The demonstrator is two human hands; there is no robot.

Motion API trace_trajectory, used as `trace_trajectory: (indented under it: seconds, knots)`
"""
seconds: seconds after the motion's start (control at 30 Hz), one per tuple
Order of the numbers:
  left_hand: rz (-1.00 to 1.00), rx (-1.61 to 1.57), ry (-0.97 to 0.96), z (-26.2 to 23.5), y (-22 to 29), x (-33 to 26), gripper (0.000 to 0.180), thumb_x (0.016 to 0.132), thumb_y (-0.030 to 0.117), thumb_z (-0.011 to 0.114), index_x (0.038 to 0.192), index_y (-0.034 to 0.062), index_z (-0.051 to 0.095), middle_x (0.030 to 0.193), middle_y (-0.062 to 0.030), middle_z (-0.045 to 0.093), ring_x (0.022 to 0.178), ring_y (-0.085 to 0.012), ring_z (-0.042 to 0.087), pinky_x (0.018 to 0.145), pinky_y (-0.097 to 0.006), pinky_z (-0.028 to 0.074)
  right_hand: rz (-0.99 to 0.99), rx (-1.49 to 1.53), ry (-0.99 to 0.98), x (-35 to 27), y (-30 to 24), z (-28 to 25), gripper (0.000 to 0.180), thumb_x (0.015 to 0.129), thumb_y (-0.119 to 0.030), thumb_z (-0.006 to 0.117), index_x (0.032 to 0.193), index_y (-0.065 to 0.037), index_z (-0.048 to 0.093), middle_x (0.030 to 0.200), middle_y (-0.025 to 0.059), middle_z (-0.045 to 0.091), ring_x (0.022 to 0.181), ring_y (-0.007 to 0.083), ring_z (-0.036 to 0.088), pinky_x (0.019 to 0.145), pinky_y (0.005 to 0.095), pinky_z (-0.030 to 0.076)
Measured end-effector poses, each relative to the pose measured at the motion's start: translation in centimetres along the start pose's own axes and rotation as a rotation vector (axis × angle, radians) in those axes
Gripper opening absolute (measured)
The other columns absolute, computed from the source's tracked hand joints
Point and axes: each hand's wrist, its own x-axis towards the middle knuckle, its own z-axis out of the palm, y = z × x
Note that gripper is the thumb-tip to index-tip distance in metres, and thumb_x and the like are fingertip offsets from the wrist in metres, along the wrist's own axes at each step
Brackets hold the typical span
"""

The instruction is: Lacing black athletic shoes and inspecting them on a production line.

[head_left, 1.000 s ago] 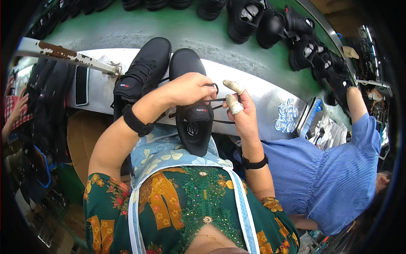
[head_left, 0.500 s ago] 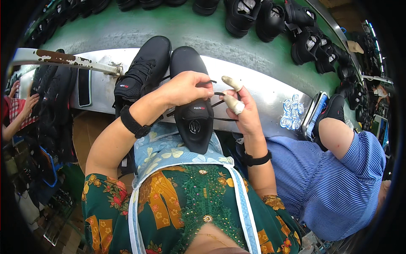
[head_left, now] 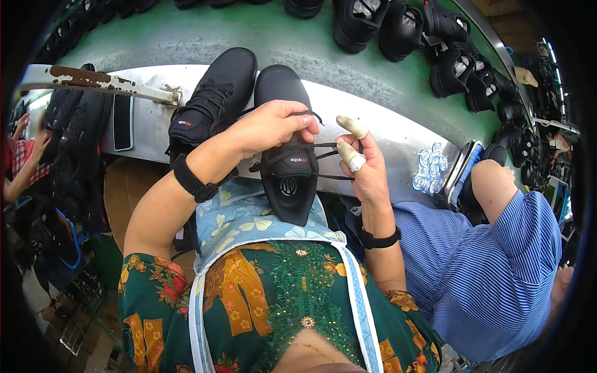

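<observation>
A black sneaker (head_left: 283,86) lies in front of me, its toe pointing away and its heel over my lap. My left hand (head_left: 273,128) rests across its lacing, fingers pinched on a black shoelace whose loose end curls out beside them. To the right of the shoe, my right hand (head_left: 369,168) is closed on another stretch of black shoelace (head_left: 326,145), drawn sideways from the shoe. Pale finger cots cover its thumb and index finger. A second black sneaker (head_left: 231,69), laced, stands just to the left. My left fingers hide part of the lacing.
A metal ledge (head_left: 373,118) borders the green conveyor (head_left: 261,31), which carries several black shoes. A chipped white metal bar (head_left: 118,84) and a phone (head_left: 123,122) are on the left. Blue-and-white stickers (head_left: 430,168) lie right, beside a person in a blue striped garment (head_left: 485,267).
My right hand has shifted slightly right and down, away from the shoe, and the lace between it and the shoe shows longer. My left hand stays over the lacing.
</observation>
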Motion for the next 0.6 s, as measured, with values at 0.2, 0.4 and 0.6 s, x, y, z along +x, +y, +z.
trace_trajectory:
  seconds: [0.2,0.4,0.6]
  knots:
    - [0.099,0.138,-0.057,-0.2,-0.1,0.2,0.024,0.091,0.018,0.050,0.096,-0.0014,0.064,0.085,-0.0065,0.064,0.074,-0.0094,0.057,0.070,-0.025,0.046,-0.137,-0.139,0.009,0.0,-0.2,0.5,0.039,0.085,0.000,0.056,0.123,-0.007,0.052,0.090,-0.0034,0.053,0.066,-0.0002,0.039,0.054,0.0143,0.030]
    - [-0.002,0.131,-0.135,1.0,0.6,0.8,0.020,0.091,0.017,0.054,0.093,-0.0007,0.063,0.077,-0.0022,0.061,0.068,-0.0072,0.053,0.064,-0.022,0.044,-0.203,-0.206,0.032,-0.1,-0.1,0.1,0.037,0.084,0.001,0.054,0.120,-0.007,0.055,0.091,-0.0044,0.052,0.076,0.0023,0.046,0.067,0.0152,0.037]
    - [0.079,0.565,0.102,2.4,0.3,0.6,0.019,0.084,0.018,0.063,0.077,0.0003,0.061,0.063,-0.0026,0.057,0.057,-0.0094,0.049,0.056,-0.027,0.041,-0.204,-0.249,0.093,-0.2,0.5,0.4,0.033,0.087,-0.001,0.051,0.118,-0.007,0.057,0.086,-0.0051,0.051,0.073,0.0015,0.045,0.065,0.0152,0.037]
